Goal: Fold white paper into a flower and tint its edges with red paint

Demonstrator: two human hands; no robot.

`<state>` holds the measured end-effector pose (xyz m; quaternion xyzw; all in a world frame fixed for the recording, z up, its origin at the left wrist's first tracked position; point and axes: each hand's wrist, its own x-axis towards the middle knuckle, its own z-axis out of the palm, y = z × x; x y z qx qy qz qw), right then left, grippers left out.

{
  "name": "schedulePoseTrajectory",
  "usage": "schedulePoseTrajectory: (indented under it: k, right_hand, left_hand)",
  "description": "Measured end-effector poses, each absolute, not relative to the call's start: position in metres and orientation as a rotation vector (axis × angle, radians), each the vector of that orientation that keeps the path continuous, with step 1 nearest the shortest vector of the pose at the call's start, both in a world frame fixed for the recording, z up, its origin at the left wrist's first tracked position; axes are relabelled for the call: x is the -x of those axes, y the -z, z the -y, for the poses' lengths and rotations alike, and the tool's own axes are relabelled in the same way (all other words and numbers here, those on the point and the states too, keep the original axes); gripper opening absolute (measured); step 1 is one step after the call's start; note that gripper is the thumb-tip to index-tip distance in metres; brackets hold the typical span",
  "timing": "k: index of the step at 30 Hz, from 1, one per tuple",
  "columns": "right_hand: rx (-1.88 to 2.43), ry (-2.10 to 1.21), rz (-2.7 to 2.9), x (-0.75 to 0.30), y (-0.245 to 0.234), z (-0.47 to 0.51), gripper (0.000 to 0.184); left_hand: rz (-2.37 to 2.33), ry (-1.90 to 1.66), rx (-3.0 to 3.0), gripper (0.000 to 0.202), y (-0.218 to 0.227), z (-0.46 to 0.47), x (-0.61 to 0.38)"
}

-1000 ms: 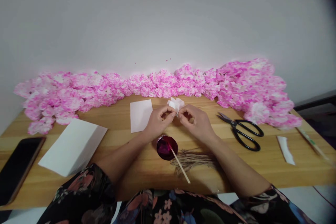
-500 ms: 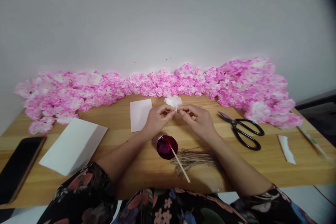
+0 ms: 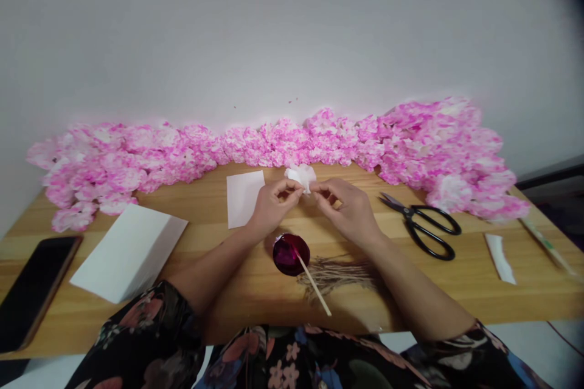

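Observation:
A white paper flower [image 3: 302,175] with ruffled petals is pinched at its gathered base by my left hand [image 3: 276,200]. Just to the right, my right hand [image 3: 347,206] has thumb and forefinger pressed together close to that base; whatever is between those fingertips is too small to make out. Below the hands sits a small round dish of dark magenta liquid [image 3: 283,257], with a thin wooden stick [image 3: 317,292] leaning out of it. A bundle of brown twine pieces [image 3: 340,273] lies beside the dish, partly behind my right forearm.
Pink-and-white paper flowers [image 3: 104,158] line the table's back edge. At left are a phone [image 3: 36,292], a folded white card [image 3: 128,249] and a stack of white paper squares [image 3: 244,197]. Black-handled scissors [image 3: 422,225], a white strip [image 3: 500,258] and a slim stick [image 3: 550,246] lie at right.
My fingertips have drawn slightly apart at the flower's base, the right hand shifting a little to the right. The flower stays in my left hand.

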<state>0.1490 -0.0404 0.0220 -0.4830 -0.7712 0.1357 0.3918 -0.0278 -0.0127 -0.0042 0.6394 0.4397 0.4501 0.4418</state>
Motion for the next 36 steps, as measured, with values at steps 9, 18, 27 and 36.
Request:
schedulePoseTrajectory:
  k: [9,18,27,36]
  right_hand:
    - [1.199,-0.292,2.007,-0.1474,-0.021,0.04,0.008]
    - [1.211,-0.323,1.993,-0.1476,-0.0196,0.0394,0.012]
    - [1.182,-0.316,1.987,-0.148,-0.0188,0.0398,0.02]
    - [1.16,-0.313,2.018,-0.1454,-0.0158,0.0414,0.027]
  left_hand:
    - [-1.075,-1.076,-1.593,0.012,0.0051,0.013,0.0276]
    - [-1.057,-1.019,-1.607,0.013,0.003,0.0133,0.0273]
    - [-1.042,-1.05,-1.601,0.012,0.0055,0.0131,0.027]
    - [-1.101,-1.091,-1.589,0.01,0.0043,0.0136,0.0264]
